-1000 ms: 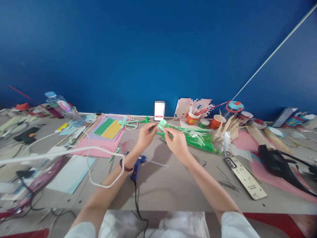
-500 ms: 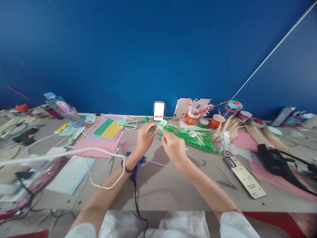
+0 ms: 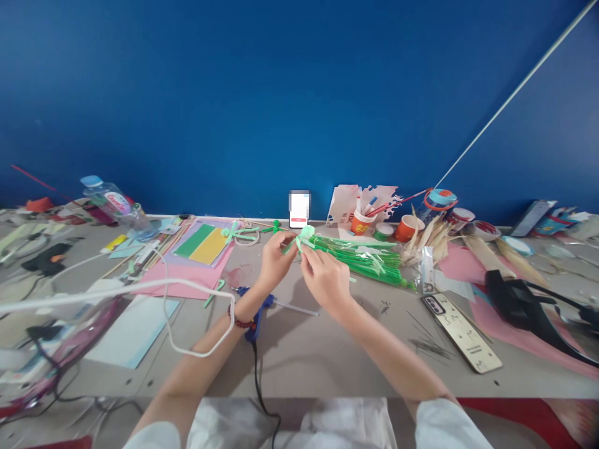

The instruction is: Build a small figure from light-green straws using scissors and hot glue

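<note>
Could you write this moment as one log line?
left hand: holding pale-green piece | right hand: fingers on same piece | on table: green bundle, blue glue gun

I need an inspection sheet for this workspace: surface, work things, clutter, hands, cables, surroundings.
Surface: grey table, thin dark scraps at right.
Work things: pale green piece at the fingertips; wrapped green pipe cleaners to its right.
Clutter: blue glue gun, patterned phone, plastic bottle.
Hands: left hand and right hand both pinch the pale green piece.
Cables: white cable loops at left; black cord runs from the glue gun over the near edge.
Surroundings: blue wall behind.
</note>
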`<action>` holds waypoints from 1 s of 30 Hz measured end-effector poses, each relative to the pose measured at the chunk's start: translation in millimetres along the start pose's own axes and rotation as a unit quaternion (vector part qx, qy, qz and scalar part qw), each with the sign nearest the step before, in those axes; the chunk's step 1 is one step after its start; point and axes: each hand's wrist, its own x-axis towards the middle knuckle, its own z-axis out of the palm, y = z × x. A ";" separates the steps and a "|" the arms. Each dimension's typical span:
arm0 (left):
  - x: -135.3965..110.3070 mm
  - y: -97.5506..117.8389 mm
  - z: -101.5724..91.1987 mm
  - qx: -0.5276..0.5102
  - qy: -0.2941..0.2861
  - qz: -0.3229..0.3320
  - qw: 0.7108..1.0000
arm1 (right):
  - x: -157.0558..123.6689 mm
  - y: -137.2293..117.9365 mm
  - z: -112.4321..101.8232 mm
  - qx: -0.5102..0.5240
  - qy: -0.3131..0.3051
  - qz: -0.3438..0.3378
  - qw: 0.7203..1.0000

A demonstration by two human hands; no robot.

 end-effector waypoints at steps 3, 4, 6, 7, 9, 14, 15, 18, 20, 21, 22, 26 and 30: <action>0.5 -2.0 -0.3 -0.011 0.004 -0.009 1.000 | 0.3 0.5 -0.7 0.012 0.005 0.007 1.000; 0.4 -1.5 -0.9 -0.002 0.011 0.000 1.000 | 0.4 0.6 -0.8 0.017 0.004 0.011 1.000; 0.0 0.8 -2.4 0.031 0.036 0.032 0.998 | 1.0 0.8 -1.1 0.034 -0.002 0.020 0.999; -0.2 2.1 -3.2 0.050 0.052 0.054 0.996 | 1.6 1.2 -1.5 0.046 -0.006 0.026 0.999; -0.6 4.2 -4.5 0.083 0.081 0.104 0.988 | 3.5 2.4 -2.9 0.080 -0.013 0.035 0.996; -1.0 2.6 -7.6 0.122 0.141 0.198 0.962 | 10.9 9.6 -8.6 0.152 -0.016 0.031 0.988; -0.9 1.5 -8.5 0.130 0.150 0.209 0.958 | 12.4 11.6 -9.3 0.160 -0.015 0.028 0.987; -0.7 -1.3 -11.1 0.154 0.170 0.237 0.944 | 16.7 18.4 -9.7 0.195 -0.018 0.015 0.980; -1.0 -2.5 -11.9 0.156 0.177 0.257 0.937 | 19.6 23.1 -9.2 0.220 -0.014 0.009 0.975; -1.4 -2.9 -11.9 0.155 0.176 0.267 0.935 | 21.0 25.4 -8.9 0.230 -0.008 0.008 0.973; -2.0 -3.2 -11.8 0.154 0.173 0.275 0.933 | 22.5 27.6 -8.6 0.239 0.000 0.009 0.971; -4.7 -5.5 -11.1 0.148 0.155 0.298 0.930 | 26.7 34.2 -5.6 0.296 -0.010 0.023 0.955; -7.1 -7.8 -11.6 0.152 0.134 0.311 0.929 | 27.0 37.3 1.9 0.365 -0.058 0.052 0.928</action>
